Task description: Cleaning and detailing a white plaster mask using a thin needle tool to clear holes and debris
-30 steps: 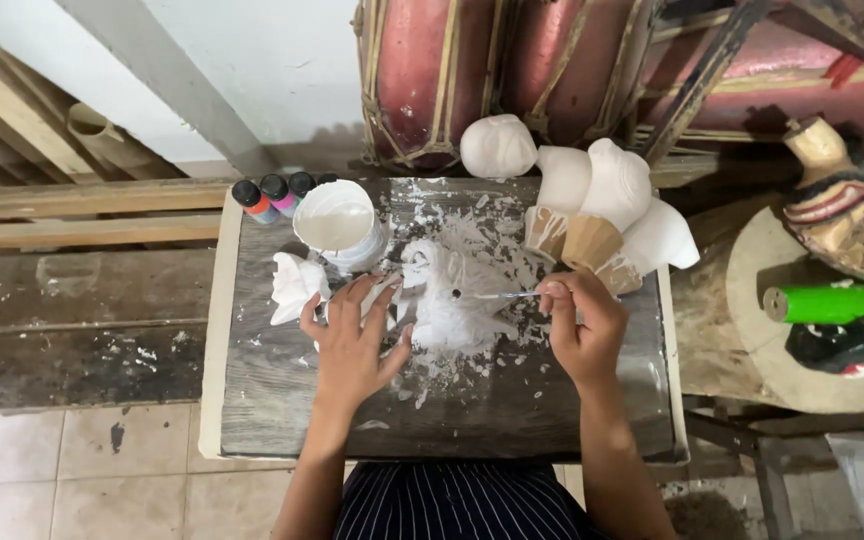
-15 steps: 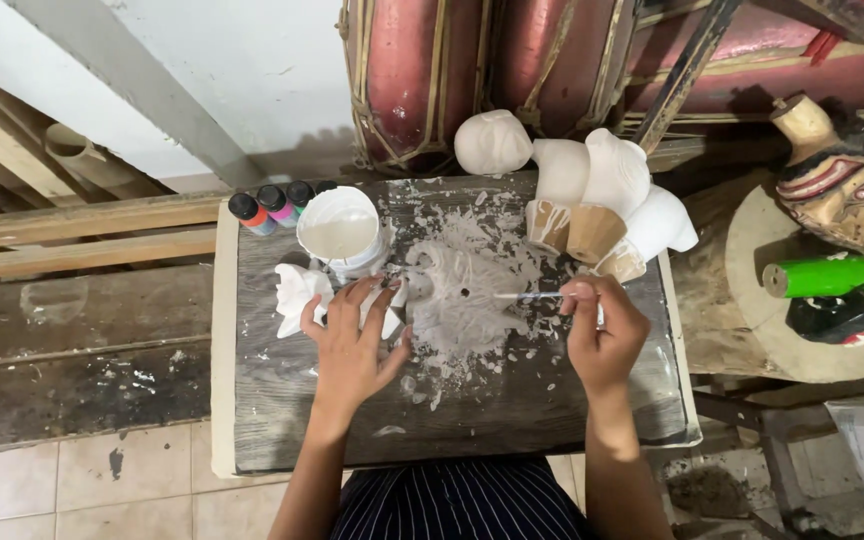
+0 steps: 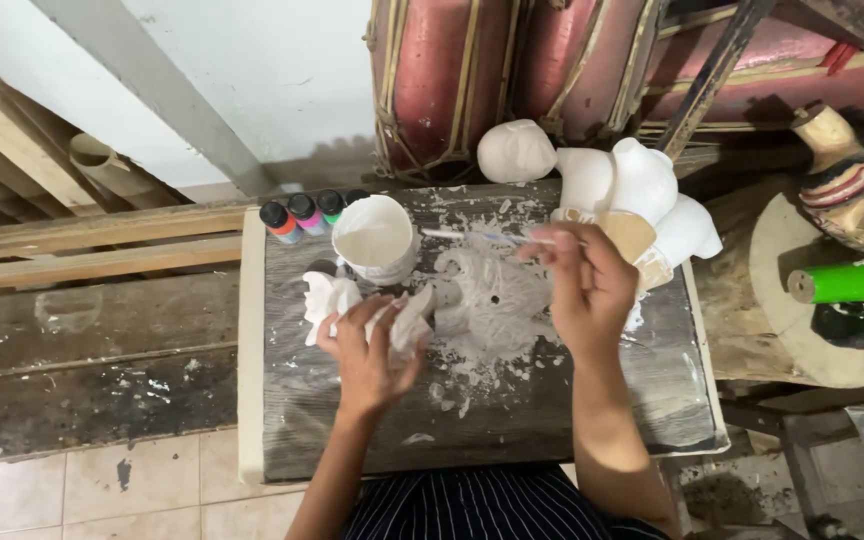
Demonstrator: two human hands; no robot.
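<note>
On the paint-spattered worktop, the left hand grips a small white figurine; the right hand pinches a thin brush near the white paint cup, which a careless reach could tip.

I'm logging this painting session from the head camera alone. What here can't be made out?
- Head view: the white carving is partly covered by the left hand.
- Brush: its handle end is hidden in the right hand.
- Cup: depth of its white paint is unreadable.
</note>
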